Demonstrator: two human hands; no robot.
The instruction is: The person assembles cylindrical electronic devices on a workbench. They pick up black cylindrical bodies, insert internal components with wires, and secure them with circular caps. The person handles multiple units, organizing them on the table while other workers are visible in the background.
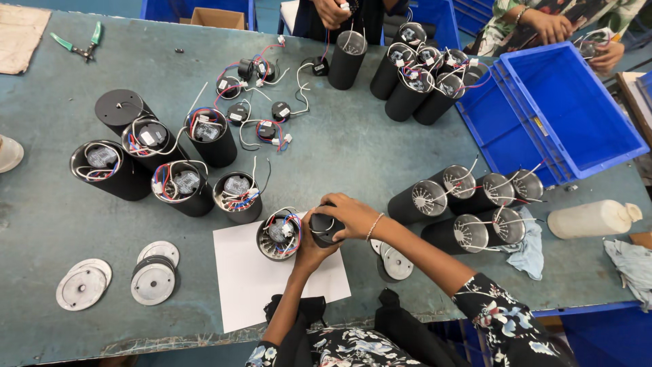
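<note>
Floral sleeves, bare forearms, one thin bracelet

The person wears a dark top printed with pale and bluish flowers; its sleeves end near the elbows at the near edge of the counter. A slim, pale beaded bracelet circles the wrist of the right hand; the left hand is unadorned.

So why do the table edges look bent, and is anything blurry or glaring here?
Head view: a wide lens bows the table edges; light is even and soft with faint shadows; both hands, right hand and left hand, on the black cylinder look sharp; metal discs gleam mildly.
</note>
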